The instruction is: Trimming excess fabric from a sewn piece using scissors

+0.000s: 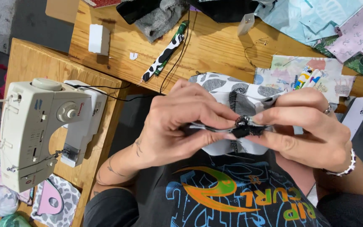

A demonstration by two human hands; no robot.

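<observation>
Left hand (177, 122): fingers pressed together, pinching a slim grey metal tool (209, 127). Right hand (311, 126): pinching a small tangle of black thread (243, 125) on white grey-spotted fabric (227, 86), frame centre. Cream sewing machine (38, 130) at nine o'clock on wooden table (215, 46).

One camera sat on the person's head and looked steeply down, very near the hands, over the wooden table (215, 46).
</observation>
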